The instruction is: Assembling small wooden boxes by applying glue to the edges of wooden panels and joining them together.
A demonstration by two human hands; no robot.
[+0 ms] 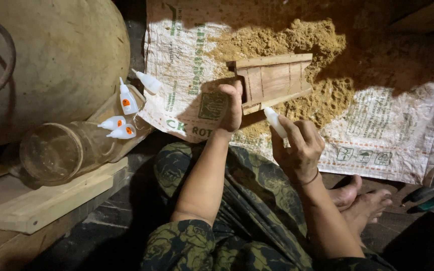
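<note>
Two hands meet over a printed woven sack (377, 135) spread on the floor, where a mound of sawdust (297, 45) lies heaped. Your left hand (231, 106) closes around the near end of a small slatted wooden piece (276, 80), thumb on top, holding it just above the sawdust. Your right hand (300, 145) pinches a small white glue bottle (274, 121) between thumb and fingers, its tip just beside the wood's lower edge. Four more white bottles (128, 100) with orange labels rest to the left, atop a clear glass jar (56, 150) lying on its side on a wooden board (31, 206). Your bare feet (362, 200) are tucked beside the sack.
</note>
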